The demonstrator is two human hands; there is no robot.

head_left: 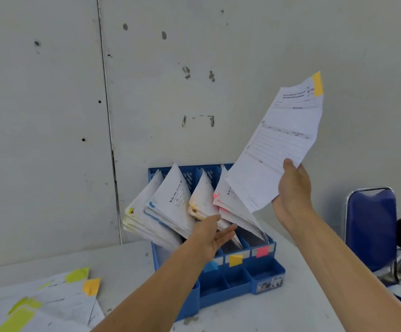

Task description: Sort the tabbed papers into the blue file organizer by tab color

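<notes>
While the right hand (pixel 293 188) grips a white printed sheet with an orange tab (pixel 278 144) above the blue plastic file organizer (pixel 230 291), the left hand (pixel 212 236), fingers straight, reaches among its filed papers (pixel 170 202). Loose tabbed papers (pixel 58 305) lie on the white counter (pixel 278 312).

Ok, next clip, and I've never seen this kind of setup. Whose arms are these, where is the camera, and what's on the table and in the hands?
No machine here: a person works with bare hands, filmed by one wide-angle camera worn on the head, looking forward and down. The right hand grips a printed paper with an orange-yellow tab, raised above the blue file organizer. The left hand, fingers straight, reaches to the filed papers standing in its slots; I cannot tell whether it touches them. Loose tabbed papers lie on the white table at lower left. A blue chair stands at right.
</notes>
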